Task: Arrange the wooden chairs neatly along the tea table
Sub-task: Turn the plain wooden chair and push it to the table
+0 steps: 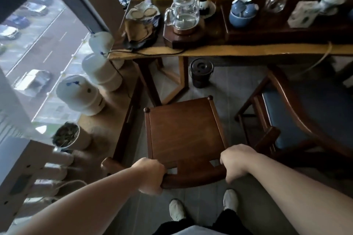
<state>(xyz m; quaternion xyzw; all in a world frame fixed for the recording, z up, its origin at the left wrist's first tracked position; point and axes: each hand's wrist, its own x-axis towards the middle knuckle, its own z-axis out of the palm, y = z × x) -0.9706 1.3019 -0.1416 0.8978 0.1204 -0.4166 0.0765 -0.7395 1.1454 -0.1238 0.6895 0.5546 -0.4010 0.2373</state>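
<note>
Smooth dark-stained wooden chair (183, 135); glossy wooden tea table (248, 51); clear glass kettle (183, 10).

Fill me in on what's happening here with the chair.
A person stands behind a wooden chair, gripping its curved backrest with the left hand and the right hand. The chair faces the tea table but sits back from it, not yet tucked under. A second chair with a blue seat stands to the right. The table holds a glass kettle and blue cups.
</note>
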